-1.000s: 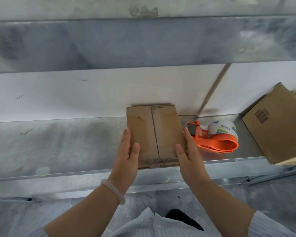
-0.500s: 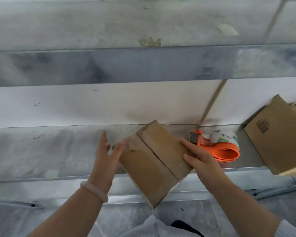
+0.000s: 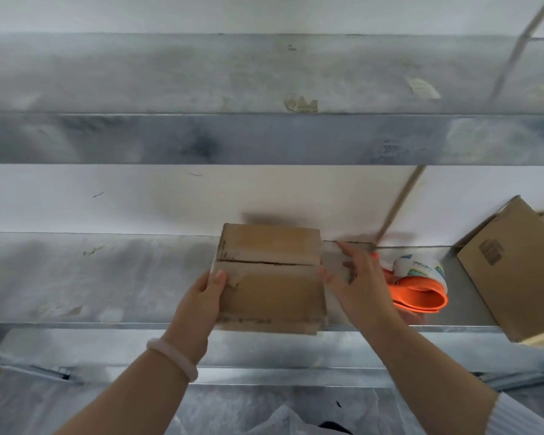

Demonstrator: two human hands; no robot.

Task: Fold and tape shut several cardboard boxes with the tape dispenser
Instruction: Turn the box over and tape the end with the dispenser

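Pale bracelet (image 3: 173, 356) on the wrist, and the left hand (image 3: 201, 296) grips the small cardboard box (image 3: 270, 287) at its left edge, thumb on top. The box sits flat on the metal shelf (image 3: 107, 277), flap seam running crosswise. The right hand (image 3: 358, 284) is spread, fingers straight, thumb at the box's right edge. Just behind it lies the orange tape dispenser (image 3: 421, 287); farther right, a second box (image 3: 515, 271) sits tilted.

A small cardboard box (image 3: 269, 277), its worn top flaps folded shut along a left-to-right seam, lies on the metal shelf (image 3: 107, 277), with an orange tape dispenser (image 3: 418, 287) near its right and a larger cardboard box (image 3: 515, 268) tilted beyond.
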